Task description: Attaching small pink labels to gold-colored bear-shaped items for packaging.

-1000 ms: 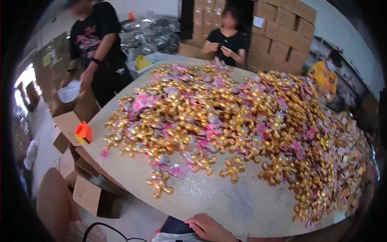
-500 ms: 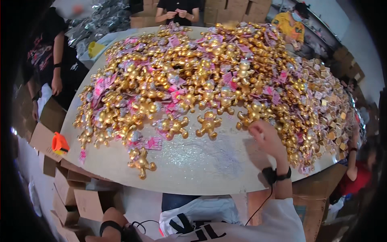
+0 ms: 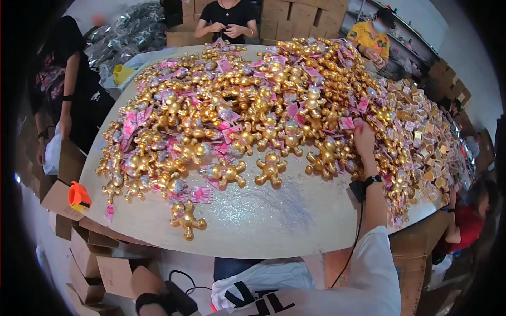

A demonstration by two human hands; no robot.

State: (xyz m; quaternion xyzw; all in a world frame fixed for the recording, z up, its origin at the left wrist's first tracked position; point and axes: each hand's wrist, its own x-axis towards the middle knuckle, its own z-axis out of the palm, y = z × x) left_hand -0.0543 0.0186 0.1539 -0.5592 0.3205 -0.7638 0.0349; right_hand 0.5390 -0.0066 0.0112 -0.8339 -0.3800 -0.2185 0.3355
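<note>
A broad, pale table (image 3: 253,231) curves across the view, and on it spreads a deep heap of shiny gold figurines (image 3: 242,105), reaching from the far edge toward the near one and taking up most of the top. To its right, and meeting it, lies a second heap of small, square, gold-and-white pieces (image 3: 421,142). Beyond the far edge rise stacked brown cartons (image 3: 290,18); a co-worker in black (image 3: 229,21) stands in front of them, hands together. At the lower left, below the table's edge, sits an open cardboard box (image 3: 113,274).

The right hand (image 3: 363,138) reaches into the right part of the figurine heap. Its fingertips meet a crowded spot beside a pink card (image 3: 347,122); I cannot tell whether they pinch anything. The left hand (image 3: 145,279) is low, off the table and nearest the open box, blurred, so its fingers cannot be read.

The figurines look metallic and balloon-like, with bulbous limbs and round bellies catching highlights; many have clear or silvery wrap about the head. One lone figurine (image 3: 187,221) lies nearest the front edge, limbs splayed, and another (image 3: 271,169) rests at the heap's border. Smallest are bright pink printed tags (image 3: 202,195), scattered among the gold.
</note>
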